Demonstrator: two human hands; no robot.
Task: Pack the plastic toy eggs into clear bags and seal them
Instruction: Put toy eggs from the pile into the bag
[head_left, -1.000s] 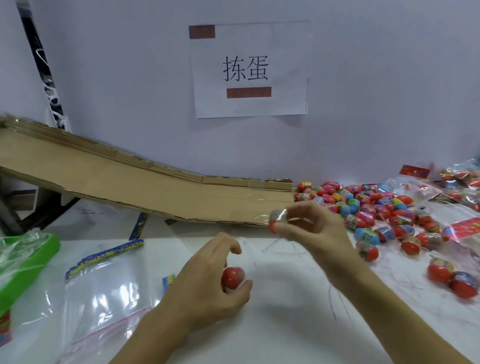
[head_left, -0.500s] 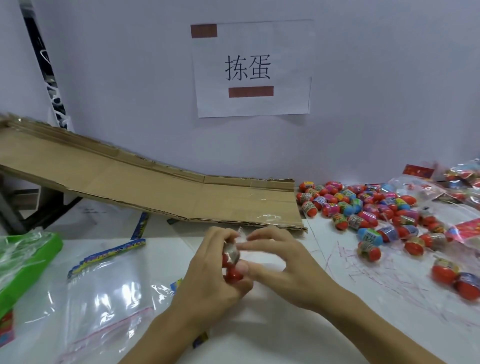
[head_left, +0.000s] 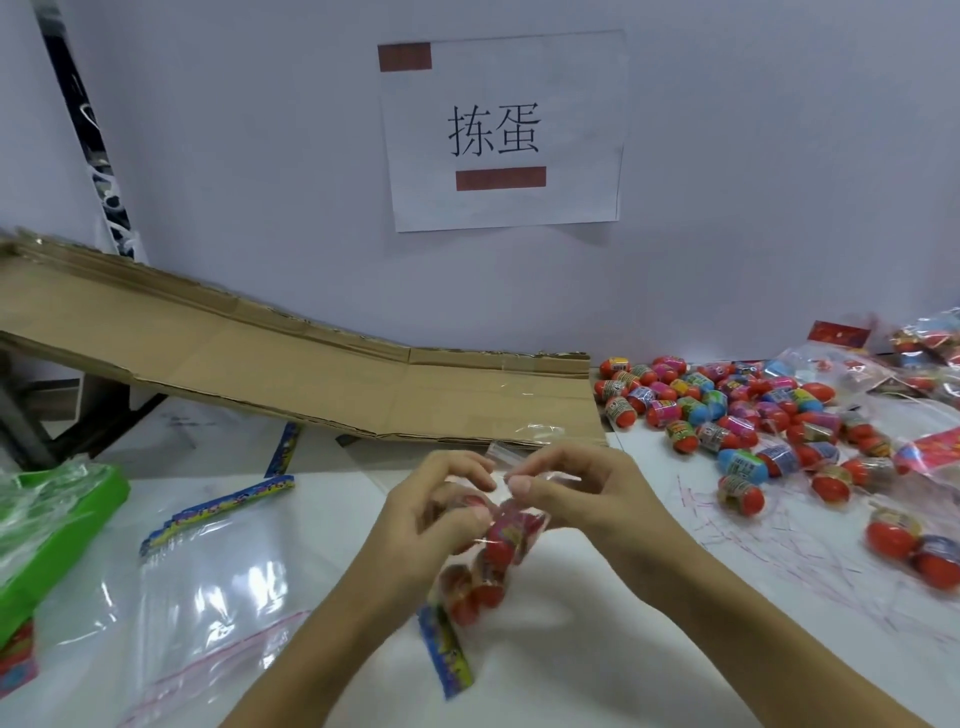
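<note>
Bagged eggs (head_left: 498, 556) half behind left hand (head_left: 431, 512)

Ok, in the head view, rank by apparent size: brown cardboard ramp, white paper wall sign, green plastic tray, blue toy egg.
1. Brown cardboard ramp
2. White paper wall sign
3. Green plastic tray, partly cropped, nearer the camera, so unsure
4. Blue toy egg

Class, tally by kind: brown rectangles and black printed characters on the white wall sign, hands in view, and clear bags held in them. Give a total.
Brown rectangles on the white paper sign: 2
Black printed characters: 2
Hands (left hand, right hand): 2
Clear plastic bag held in them: 1
Total: 7
</note>
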